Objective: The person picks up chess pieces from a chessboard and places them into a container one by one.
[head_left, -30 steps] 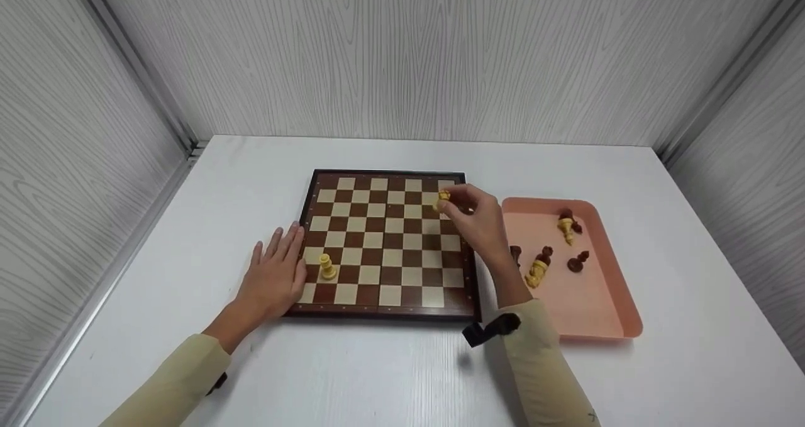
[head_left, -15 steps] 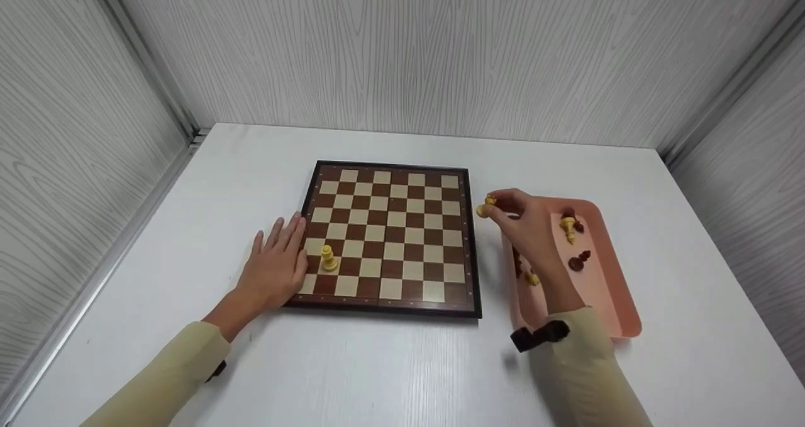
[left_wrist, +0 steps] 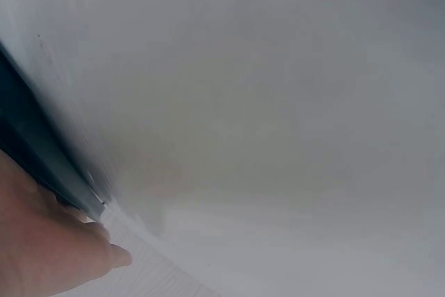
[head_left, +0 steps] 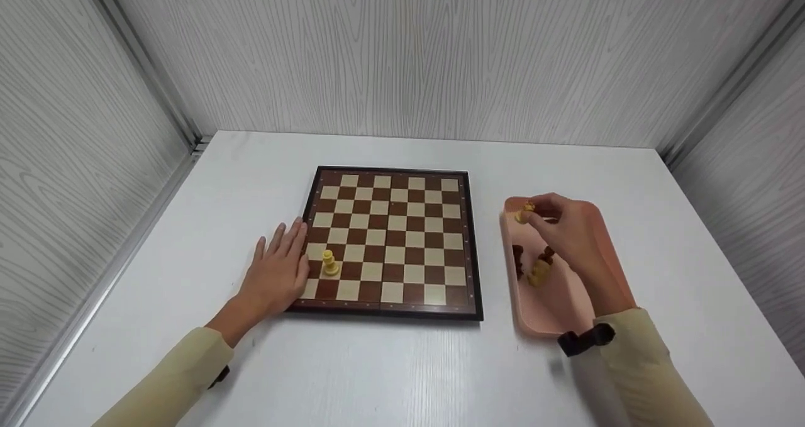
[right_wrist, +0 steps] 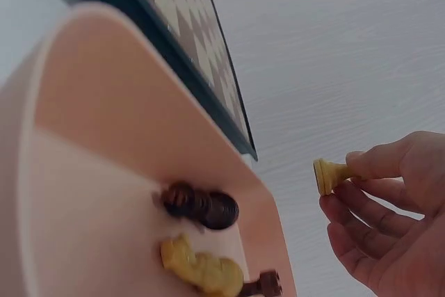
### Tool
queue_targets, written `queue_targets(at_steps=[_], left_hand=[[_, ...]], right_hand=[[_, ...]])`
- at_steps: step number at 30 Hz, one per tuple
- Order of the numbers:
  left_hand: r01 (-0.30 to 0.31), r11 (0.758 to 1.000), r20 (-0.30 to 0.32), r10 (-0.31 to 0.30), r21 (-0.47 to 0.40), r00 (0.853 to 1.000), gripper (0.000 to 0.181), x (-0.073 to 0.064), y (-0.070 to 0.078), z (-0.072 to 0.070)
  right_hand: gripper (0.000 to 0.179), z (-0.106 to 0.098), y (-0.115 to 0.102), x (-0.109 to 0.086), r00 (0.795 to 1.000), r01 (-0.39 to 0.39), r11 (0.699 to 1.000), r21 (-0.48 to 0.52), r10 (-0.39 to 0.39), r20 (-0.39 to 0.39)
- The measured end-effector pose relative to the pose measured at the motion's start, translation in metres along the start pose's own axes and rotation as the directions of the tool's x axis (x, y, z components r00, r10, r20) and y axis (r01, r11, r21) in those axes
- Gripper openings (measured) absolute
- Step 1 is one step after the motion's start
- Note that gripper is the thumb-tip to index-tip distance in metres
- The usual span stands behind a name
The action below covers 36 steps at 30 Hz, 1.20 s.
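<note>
My right hand [head_left: 569, 232] pinches a yellow chess piece [head_left: 521, 216] between thumb and fingers, above the far left corner of the pink tray [head_left: 556, 304]. In the right wrist view that chess piece [right_wrist: 328, 175] is tilted, its round base pointing left and its top hidden by the fingers. My left hand [head_left: 273, 275] rests along the left edge of the chessboard [head_left: 402, 238], fingers straight. One tall yellow chess piece [head_left: 330, 265] stands upright near the board's front left, close to the left thumb.
In the tray lie a dark chess piece [head_left: 517, 262] and a yellow chess piece [head_left: 539, 271], with another dark piece [right_wrist: 263, 284] touching the yellow one's end. My right forearm covers the tray's right part. White panels [head_left: 402, 56] enclose the white table [head_left: 377, 370] behind and at both sides.
My right hand has carried the yellow chess piece rightward from the board's far right squares, across the gap, to over the tray. My left hand has stayed at the board's edge.
</note>
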<state>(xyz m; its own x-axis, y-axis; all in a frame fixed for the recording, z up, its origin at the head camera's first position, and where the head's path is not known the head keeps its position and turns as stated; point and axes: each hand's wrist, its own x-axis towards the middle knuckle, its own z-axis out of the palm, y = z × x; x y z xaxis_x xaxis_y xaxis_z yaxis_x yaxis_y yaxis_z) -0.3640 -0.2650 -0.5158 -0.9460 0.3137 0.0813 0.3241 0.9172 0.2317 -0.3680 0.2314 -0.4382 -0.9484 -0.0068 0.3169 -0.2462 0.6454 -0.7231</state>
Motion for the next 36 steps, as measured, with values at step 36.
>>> queue_targets(at_steps=[36], left_hand=[[0.006,1.000,-0.002,-0.006,-0.003,1.000,0.062,-0.002,0.001,-0.002]], right_hand=[[0.024,-0.020,0.020,-0.004,0.998,0.031,0.995,-0.098,-0.025,0.060]])
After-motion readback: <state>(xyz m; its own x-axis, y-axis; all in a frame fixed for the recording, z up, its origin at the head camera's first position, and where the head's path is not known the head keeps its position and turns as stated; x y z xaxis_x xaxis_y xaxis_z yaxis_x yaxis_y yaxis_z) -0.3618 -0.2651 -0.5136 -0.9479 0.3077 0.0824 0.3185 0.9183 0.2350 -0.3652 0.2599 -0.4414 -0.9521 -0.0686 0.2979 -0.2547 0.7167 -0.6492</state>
